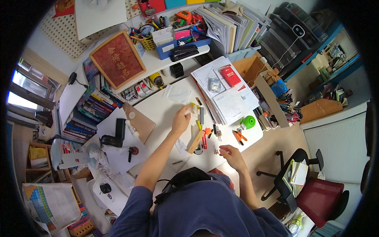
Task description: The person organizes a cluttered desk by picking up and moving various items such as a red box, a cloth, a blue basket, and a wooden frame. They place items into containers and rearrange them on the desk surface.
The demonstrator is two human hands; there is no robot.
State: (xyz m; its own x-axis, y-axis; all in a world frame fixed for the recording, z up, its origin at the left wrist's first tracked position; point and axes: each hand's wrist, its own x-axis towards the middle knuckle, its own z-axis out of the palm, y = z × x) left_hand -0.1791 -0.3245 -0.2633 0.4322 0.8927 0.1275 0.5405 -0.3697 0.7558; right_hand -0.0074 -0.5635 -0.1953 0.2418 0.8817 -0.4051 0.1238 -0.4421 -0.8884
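Observation:
My left hand [181, 121] is over the white desk with its fingers bent down at a crumpled whitish piece [194, 111]. The fingertips are partly hidden, so I cannot tell whether they grip it. Beside it lie a grey bar [202, 115], a yellow piece [199, 124] and a small dark-and-brown stick [198, 101]. My right hand [234, 157] is near the desk's front edge, thumb and forefinger apart, close to a small charm with a loop [216, 152]. Between the hands lie a wooden block [196, 142], a red strip [204, 141] and an orange piece [208, 131].
An orange clamp [240, 137] and a green round container [248, 122] lie toward the right desk edge. Behind them is a paper stack [234, 103] bearing a red box [230, 76]. A clear bag [177, 93] lies at the back; black cases [112, 141] sit at left.

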